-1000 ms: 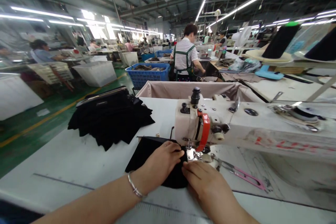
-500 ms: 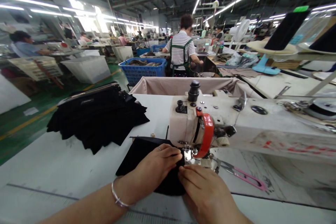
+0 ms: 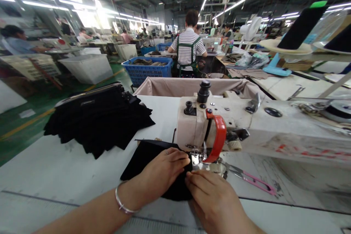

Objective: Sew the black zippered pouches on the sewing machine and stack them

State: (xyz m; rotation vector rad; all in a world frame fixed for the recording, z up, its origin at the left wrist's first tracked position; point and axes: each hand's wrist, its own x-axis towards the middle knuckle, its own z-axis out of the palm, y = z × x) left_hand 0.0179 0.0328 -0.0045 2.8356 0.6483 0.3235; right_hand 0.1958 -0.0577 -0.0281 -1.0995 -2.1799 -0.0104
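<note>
A black fabric piece lies on the white sewing table, its right edge by the presser foot of a sewing machine. My left hand rests over the cloth, fingers bent together and gripping it close to the needle area. Just below, my right hand pinches the fabric's right edge between thumb and fingers. The fingertips of both hands are a short way from the metal foot. An orange-red guard curves in front of the needle, which is hard to make out.
A pile of black fabric pieces lies at the table's left. Thread snips with pink handles rest right of the needle area. Behind the machine is a cloth-lined bin; beyond it are a blue basket and a seated co-worker.
The view has shifted slightly. Both hands keep nearly the same place on the fabric by the presser foot. The co-worker's right arm has drawn inward.
</note>
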